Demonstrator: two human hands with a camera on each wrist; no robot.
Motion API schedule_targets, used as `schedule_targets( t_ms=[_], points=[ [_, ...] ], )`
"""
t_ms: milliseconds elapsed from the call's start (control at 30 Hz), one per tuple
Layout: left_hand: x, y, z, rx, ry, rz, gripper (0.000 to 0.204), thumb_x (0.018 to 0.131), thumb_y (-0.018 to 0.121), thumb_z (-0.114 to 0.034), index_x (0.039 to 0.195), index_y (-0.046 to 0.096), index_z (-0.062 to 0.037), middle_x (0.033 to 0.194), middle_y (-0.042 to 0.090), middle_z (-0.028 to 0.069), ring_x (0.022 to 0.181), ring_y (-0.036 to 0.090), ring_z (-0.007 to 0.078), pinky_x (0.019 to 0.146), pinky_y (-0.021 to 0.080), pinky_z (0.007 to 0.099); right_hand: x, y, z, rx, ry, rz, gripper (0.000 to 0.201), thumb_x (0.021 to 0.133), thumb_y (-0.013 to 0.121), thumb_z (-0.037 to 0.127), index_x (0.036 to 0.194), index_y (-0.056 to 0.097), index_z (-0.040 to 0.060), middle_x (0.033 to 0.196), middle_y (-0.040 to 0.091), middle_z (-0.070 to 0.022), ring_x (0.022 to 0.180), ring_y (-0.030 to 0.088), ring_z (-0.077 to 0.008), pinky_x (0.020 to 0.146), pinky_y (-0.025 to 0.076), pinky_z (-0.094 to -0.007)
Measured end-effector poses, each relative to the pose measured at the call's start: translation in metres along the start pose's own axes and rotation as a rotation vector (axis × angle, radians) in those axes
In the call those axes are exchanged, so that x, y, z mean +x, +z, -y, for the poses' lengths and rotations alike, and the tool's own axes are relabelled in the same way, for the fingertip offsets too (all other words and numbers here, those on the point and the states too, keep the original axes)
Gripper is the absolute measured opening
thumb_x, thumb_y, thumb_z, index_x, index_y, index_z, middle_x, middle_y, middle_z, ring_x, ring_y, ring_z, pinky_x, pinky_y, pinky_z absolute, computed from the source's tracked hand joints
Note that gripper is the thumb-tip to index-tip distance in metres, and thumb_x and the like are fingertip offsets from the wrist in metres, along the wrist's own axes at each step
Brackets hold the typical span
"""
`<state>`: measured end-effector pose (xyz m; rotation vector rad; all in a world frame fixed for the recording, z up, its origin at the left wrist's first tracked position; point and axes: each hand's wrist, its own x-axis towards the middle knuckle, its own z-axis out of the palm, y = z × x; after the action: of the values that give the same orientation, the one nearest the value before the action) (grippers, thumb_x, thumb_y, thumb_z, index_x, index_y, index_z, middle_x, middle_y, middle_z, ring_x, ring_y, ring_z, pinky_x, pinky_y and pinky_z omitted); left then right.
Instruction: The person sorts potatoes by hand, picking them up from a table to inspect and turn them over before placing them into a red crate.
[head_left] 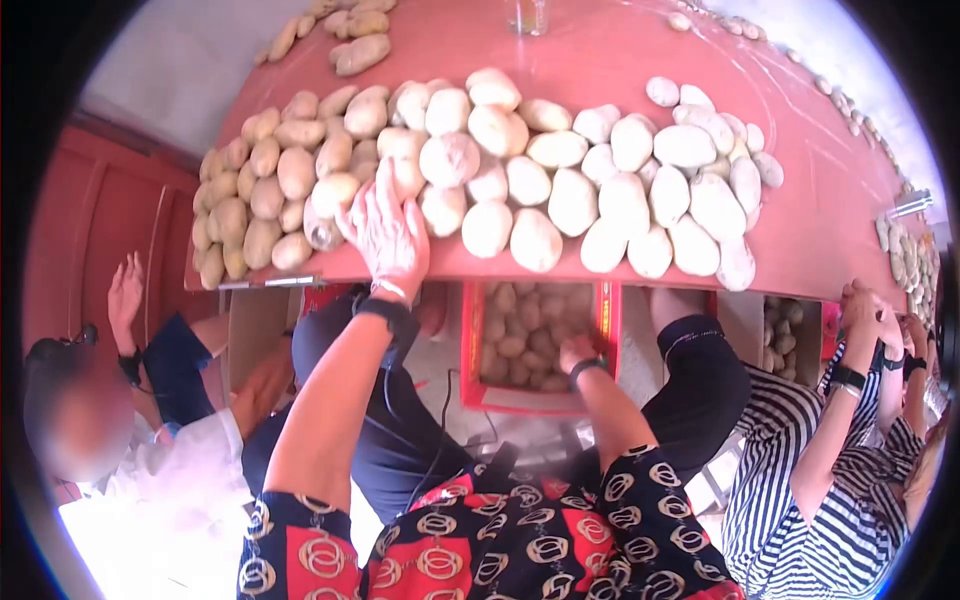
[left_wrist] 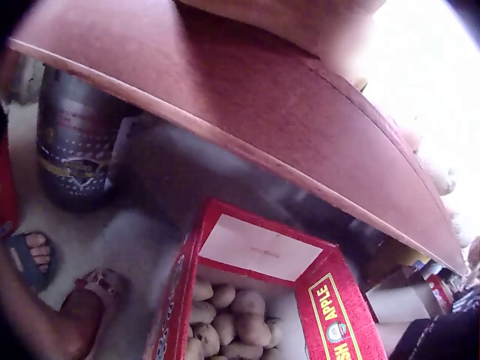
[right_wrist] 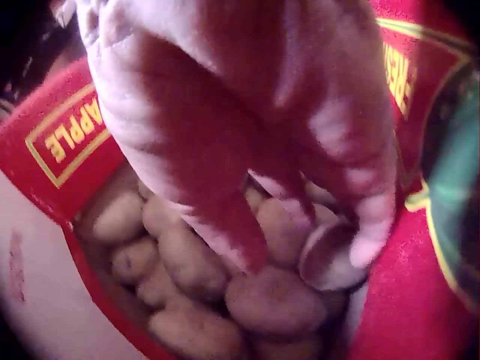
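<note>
On the red table, my left hand [head_left: 388, 240] rests against the near edge of a broad spread of potatoes [head_left: 535, 240], its fingers extended among them. One darker, blotched potato [head_left: 322, 228] lies just left of its fingertips. Only a blurred part of that hand shows at the top of the left wrist view. Below the table, my right hand [right_wrist: 262, 97] reaches down into a red cardboard box [right_wrist: 412, 285] of potatoes. Its thumb and a finger pinch a tilted potato [right_wrist: 334, 259] near the box wall, while another fingertip touches a neighbouring potato [right_wrist: 274, 304].
The box stands on the floor between my knees, under the table edge [left_wrist: 247, 154]. A dark cylindrical container [left_wrist: 79, 150] stands beneath the table. People sit on both sides, one in a striped garment [head_left: 800, 440]. A glass [head_left: 527, 15] stands at the table's far side.
</note>
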<state>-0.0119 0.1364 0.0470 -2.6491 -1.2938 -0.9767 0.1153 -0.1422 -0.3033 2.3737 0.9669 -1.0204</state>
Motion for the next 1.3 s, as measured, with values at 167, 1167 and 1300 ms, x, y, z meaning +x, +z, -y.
schedule_targets(
  t_ms=[167,1167,1300],
  points=[
    [-0.003,0.002,0.001,0.002,-0.029,0.015,0.063,0.084,0.050,-0.020,0.143,0.030,-0.0106,0.128,0.048,0.0092,0.126,0.037,0.0248,0.109,0.006,0.0560,-0.024,-0.011,0.011,0.251,0.069,-0.301,0.035,0.085,0.049,0.028,0.105,0.066,0.0053,0.115,0.058,-0.0249,0.108,0.057,-0.0379,0.088,0.049,-0.0411],
    [-0.001,-0.004,-0.001,-0.020,-0.047,0.040,0.062,0.084,0.050,-0.017,0.142,0.029,-0.0109,0.128,0.049,0.0089,0.124,0.040,0.0256,0.110,0.008,0.0550,-0.253,-0.309,0.017,1.308,-1.060,0.391,0.037,0.081,0.061,0.014,0.115,0.049,0.0073,0.103,0.053,-0.0023,0.097,0.052,-0.0109,0.083,0.044,-0.0256],
    [-0.001,-0.004,-0.002,-0.027,-0.036,0.010,0.063,0.084,0.052,-0.018,0.142,0.029,-0.0119,0.125,0.050,0.0097,0.123,0.041,0.0261,0.109,0.010,0.0540,-0.277,-0.358,0.000,1.631,-1.070,-0.022,0.040,0.077,0.061,0.004,0.115,0.051,0.0090,0.098,0.055,-0.0001,0.086,0.056,-0.0086,0.071,0.049,-0.0222]
  ],
)
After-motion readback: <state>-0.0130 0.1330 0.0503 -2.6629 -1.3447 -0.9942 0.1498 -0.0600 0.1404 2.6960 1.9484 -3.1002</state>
